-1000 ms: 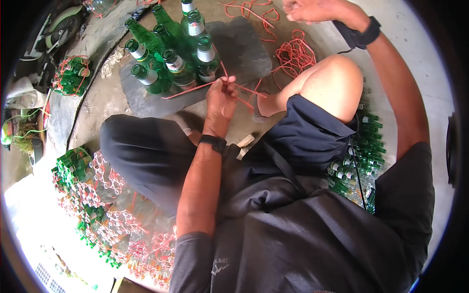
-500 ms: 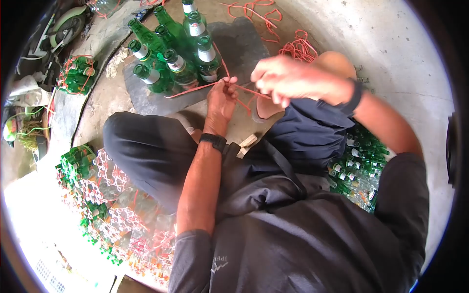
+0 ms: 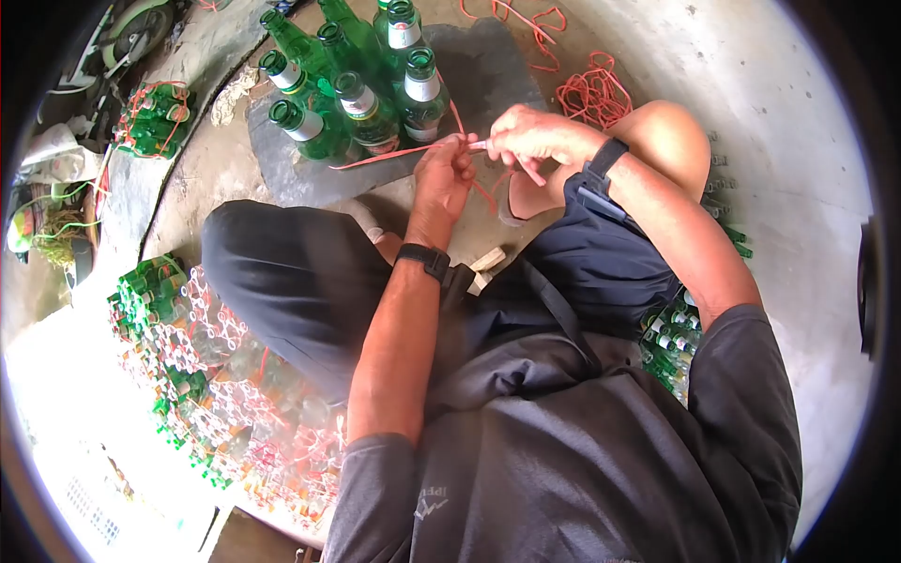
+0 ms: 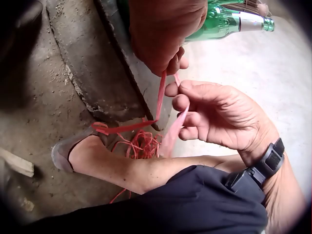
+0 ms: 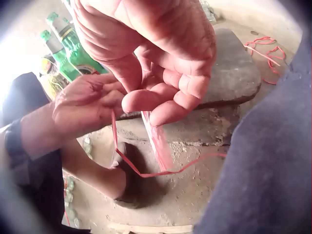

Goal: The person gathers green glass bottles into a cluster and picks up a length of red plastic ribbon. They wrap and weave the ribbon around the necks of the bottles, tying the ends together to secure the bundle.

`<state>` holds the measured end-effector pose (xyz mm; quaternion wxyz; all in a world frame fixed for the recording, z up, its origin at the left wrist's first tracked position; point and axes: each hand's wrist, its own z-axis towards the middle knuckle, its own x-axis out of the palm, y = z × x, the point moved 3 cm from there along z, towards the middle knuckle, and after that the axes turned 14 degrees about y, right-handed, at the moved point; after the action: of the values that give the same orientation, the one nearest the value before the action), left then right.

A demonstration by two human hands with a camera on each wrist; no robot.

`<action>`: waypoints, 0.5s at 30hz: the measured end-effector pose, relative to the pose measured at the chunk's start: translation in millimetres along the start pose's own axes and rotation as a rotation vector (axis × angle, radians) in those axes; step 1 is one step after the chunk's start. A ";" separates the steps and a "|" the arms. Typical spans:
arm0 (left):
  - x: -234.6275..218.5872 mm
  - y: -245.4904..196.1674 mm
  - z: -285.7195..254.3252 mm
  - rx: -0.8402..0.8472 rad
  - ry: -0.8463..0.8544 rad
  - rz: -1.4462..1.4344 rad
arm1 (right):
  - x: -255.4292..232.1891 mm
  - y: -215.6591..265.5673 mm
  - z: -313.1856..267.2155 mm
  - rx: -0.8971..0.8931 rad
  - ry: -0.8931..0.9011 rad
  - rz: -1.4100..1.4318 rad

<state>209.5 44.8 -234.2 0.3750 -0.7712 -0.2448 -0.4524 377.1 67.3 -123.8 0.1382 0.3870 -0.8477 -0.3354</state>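
Green glass bottles (image 3: 423,98) with pale neck labels stand grouped upright on a dark slab (image 3: 493,70). A red plastic string (image 3: 389,156) runs low along the near side of the group to the hands. My left hand (image 3: 443,183) pinches the string just in front of the bottles. Close beside it on the right, my right hand (image 3: 542,137) pinches a string end between thumb and fingers. In the right wrist view a flat pink tail of string (image 5: 158,146) hangs below the right hand's fingers, and a thinner red strand droops from the left hand.
A tangle of red string (image 3: 596,91) lies beyond the right knee. Small wood pieces (image 3: 487,263) sit between the legs. A string-tied bottle bundle (image 3: 155,122) stands at the left; more bottles crowd the lower left (image 3: 150,291) and right (image 3: 671,338).
My right hand has come down from the upper right to meet the left hand and now pinches the string. The left hand has kept its hold; the view has shifted slightly.
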 end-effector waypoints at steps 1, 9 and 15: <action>-0.4 0.7 0.0 0.010 -0.025 0.042 | -8.4 -0.9 0.5 -0.045 0.001 0.029; 4.3 -1.3 -3.2 0.002 -0.101 0.178 | -20.8 -3.2 37.1 -0.088 -0.121 0.351; -0.8 -0.6 -2.4 0.029 -0.102 0.195 | -18.7 1.4 52.3 -0.147 -0.071 0.417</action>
<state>207.4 43.2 -233.9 0.4155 -0.8079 -0.1940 -0.3702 362.9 106.1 -160.9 0.2023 0.1800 -0.8872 -0.3737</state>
